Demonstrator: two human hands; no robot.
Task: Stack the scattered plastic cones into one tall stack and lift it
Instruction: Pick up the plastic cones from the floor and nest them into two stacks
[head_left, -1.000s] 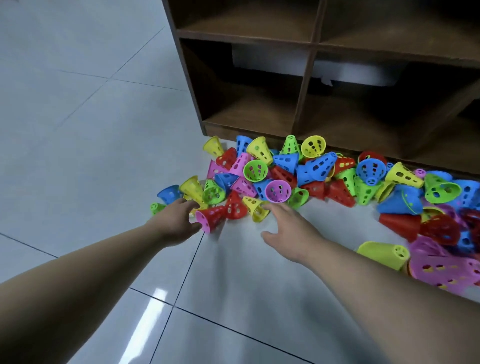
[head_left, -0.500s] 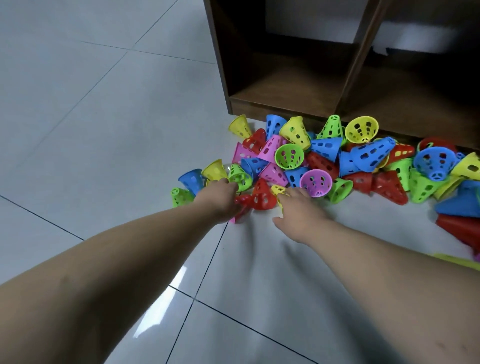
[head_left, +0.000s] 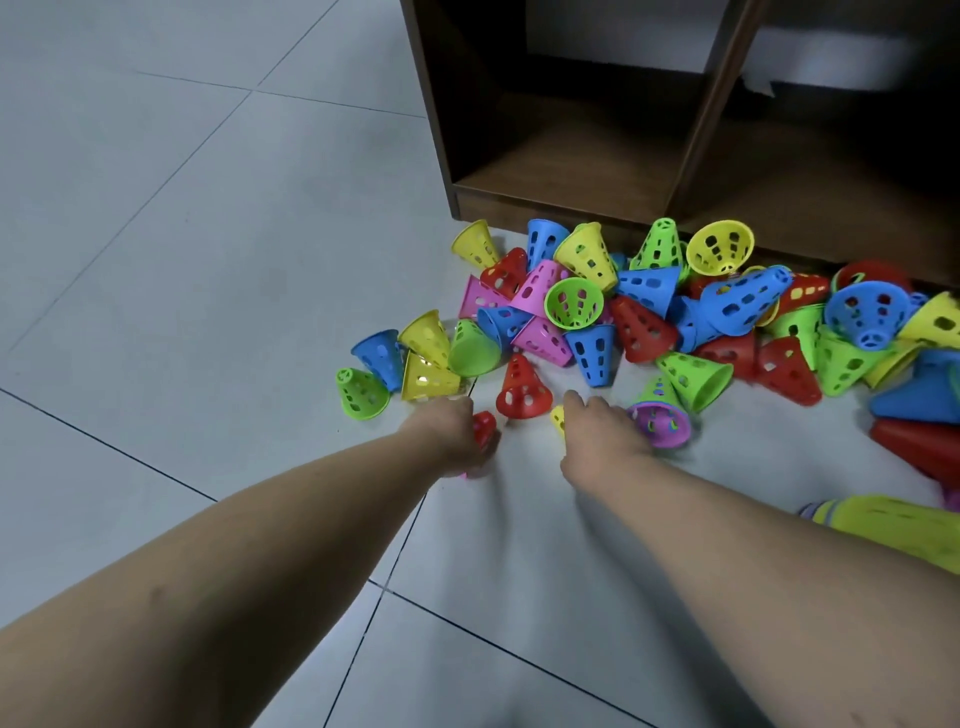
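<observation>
The cones (head_left: 641, 325) lie heaped on the tiled floor (head_left: 208, 260) at the foot of the wooden shelf (head_left: 571, 156). Your left hand (head_left: 449, 431) curls its fingers round a small red cone (head_left: 484, 427) at the pile's near edge. Your right hand (head_left: 602, 434) lies palm down against a purple cone (head_left: 662, 426). Its fingers are hidden, so you can't tell whether they grip.

Two hands (head_left: 449, 431) (head_left: 602, 434), one wooden shelf unit (head_left: 571, 150), roughly forty perforated plastic cones (head_left: 641, 327)

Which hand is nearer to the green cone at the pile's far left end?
Left. The left hand, holding a red cone, is just right of the green cone; the right hand is farther right.
</observation>
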